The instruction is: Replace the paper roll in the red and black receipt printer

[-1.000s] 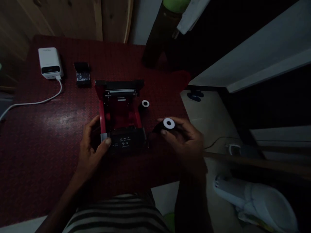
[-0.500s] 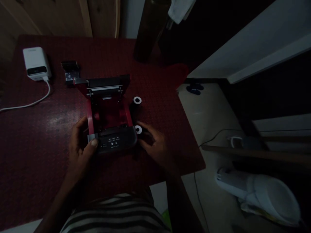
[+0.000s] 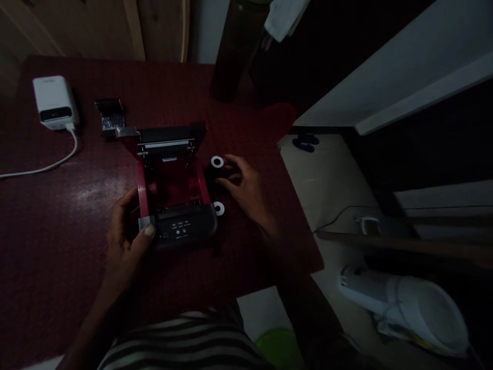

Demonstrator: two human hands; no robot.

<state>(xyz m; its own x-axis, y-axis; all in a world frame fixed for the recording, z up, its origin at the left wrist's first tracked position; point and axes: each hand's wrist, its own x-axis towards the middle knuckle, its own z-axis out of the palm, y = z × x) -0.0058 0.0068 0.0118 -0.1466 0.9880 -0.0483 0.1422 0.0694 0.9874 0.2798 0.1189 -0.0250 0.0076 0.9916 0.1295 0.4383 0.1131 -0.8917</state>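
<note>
A small red-and-black printer (image 3: 173,187) sits on the table with its lid raised and its red inner bay exposed. My left hand (image 3: 129,228) grips its near left corner, thumb on top of the black front panel and fingers along the side. Beside the printer's right wall stands a dark roll with a white ring-shaped end (image 3: 217,162). My right hand (image 3: 244,185) is at that roll, thumb and fingers apart around its right side; whether they touch it is unclear. A second such roll (image 3: 219,208) stands nearer, against the printer's front right corner.
A white power bank (image 3: 55,102) with a plugged-in cable lies at the far left of the red table (image 3: 57,246). Near it is a small dark object with a raised flap (image 3: 111,117). A tall dark bottle (image 3: 236,54) stands at the back. Beyond the right edge lies the floor.
My right hand carried a roll left, set it by the printer's front right corner, let go, and moved up to the farther roll. My left hand stayed on the printer. The view shifted.
</note>
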